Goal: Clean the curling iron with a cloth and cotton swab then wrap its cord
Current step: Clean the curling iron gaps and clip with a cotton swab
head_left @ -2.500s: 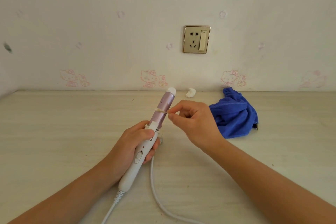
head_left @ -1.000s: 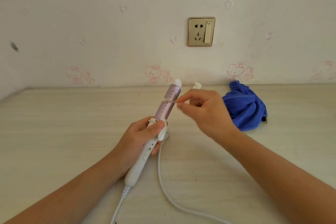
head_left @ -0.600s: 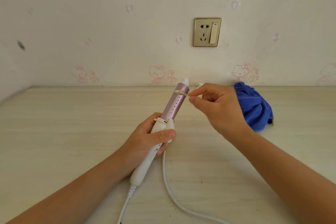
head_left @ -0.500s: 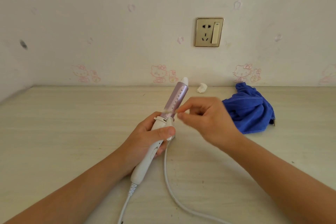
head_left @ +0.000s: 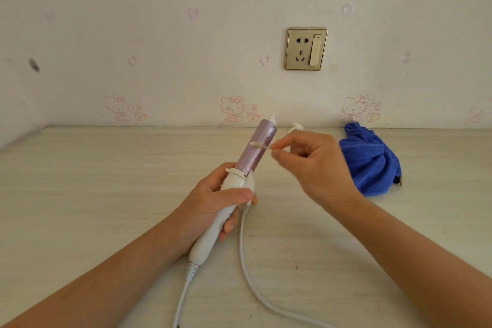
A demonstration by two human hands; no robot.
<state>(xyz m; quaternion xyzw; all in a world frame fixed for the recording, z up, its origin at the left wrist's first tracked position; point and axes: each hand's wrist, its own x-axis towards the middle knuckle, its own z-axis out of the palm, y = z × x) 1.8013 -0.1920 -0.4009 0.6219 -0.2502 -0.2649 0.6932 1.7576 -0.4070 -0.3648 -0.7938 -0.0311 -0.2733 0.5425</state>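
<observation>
The curling iron (head_left: 256, 152) is being held just above the table (head_left: 80, 194), near its middle, tilting up and away to the right with its white tip pointing toward the wall (head_left: 159, 34). A cotton swab (head_left: 259, 145) is lying across the upper half of the lilac barrel, its far end touching the metal. The swab is blurring, so its tip is hard to make out.

The left hand (head_left: 210, 204) is gripping the white handle. The thumb is pressing across the front and the fingers are curling round behind, with their tips showing at the right side; they are hiding most of the handle's controls. The right hand (head_left: 315, 165) is pinching the near end of the swab between thumb and forefinger, and the other fingers are folding loosely into the palm. Both forearms are reaching in from the bottom corners.

The cord (head_left: 243, 261) is leaving the handle's base through a ribbed sleeve and running off the bottom edge. A second stretch is dropping from behind the left hand and curving off toward the lower right, so its end is cut off.

A small white object (head_left: 296, 127) is peeking out above the right hand, too hidden to identify. A crumpled blue cloth (head_left: 372, 165) is sitting on the pale wood-grain table to the right, near the wall. On the wall a gold-framed socket (head_left: 306, 48) is sitting above faint pink cartoon stickers (head_left: 231, 109), and a dark smudge (head_left: 34, 64) is showing at the left.
</observation>
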